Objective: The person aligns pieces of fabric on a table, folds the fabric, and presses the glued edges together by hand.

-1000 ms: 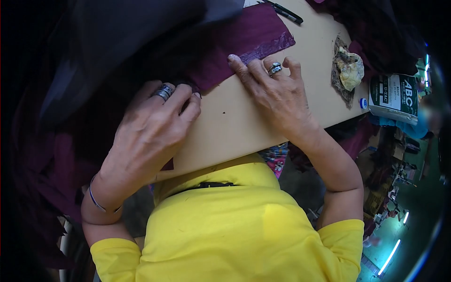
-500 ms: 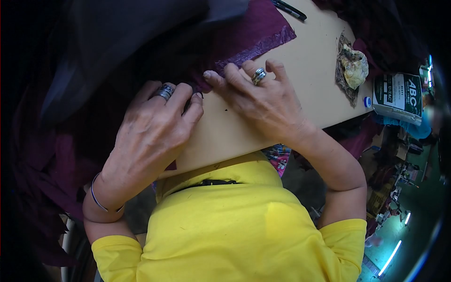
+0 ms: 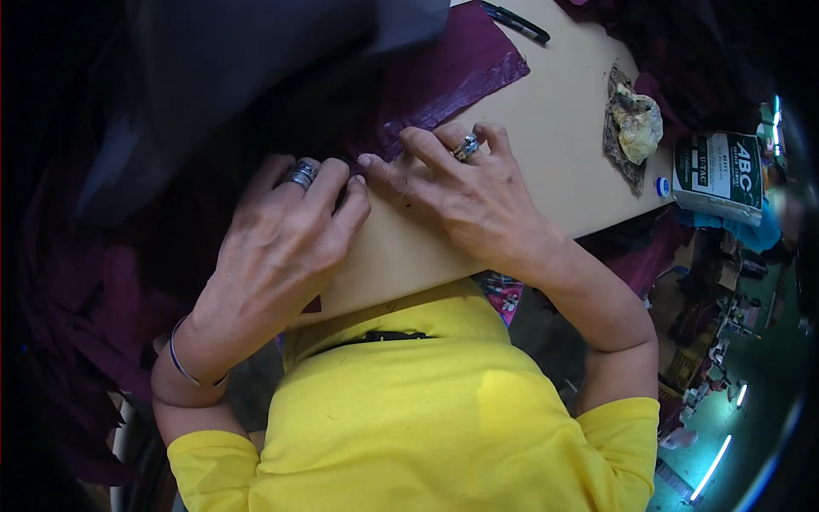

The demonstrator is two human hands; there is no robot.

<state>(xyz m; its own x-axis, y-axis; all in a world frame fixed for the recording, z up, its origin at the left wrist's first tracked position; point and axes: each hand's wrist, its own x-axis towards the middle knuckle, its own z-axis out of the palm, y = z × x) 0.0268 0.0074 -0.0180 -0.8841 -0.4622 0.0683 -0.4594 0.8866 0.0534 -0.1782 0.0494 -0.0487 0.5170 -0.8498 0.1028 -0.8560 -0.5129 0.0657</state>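
Observation:
A maroon leather-like piece (image 3: 461,64) with a shiny, wrinkled edge strip lies on the tan tabletop (image 3: 401,243). My left hand (image 3: 286,218), with rings on a finger, is curled at the piece's near edge, its fingertips partly hidden in dark shadow. Close beside it, my right hand (image 3: 473,183) has bent fingers pressing on the same edge. The two thumbs almost meet there. A blurred dark shape (image 3: 256,77) overhangs the upper left and hides part of the piece.
Black pens (image 3: 520,24) lie at the top edge. On the right are a crumpled yellowish lump (image 3: 638,128) on a dark scrap, a blue-and-white cap (image 3: 663,186) and an ABC-marked box (image 3: 718,179). Maroon material (image 3: 94,299) hangs at left.
My right hand has shifted slightly left and down along the edge, its thumb closer to my left hand. The left hand has barely moved. The view has shifted slightly.

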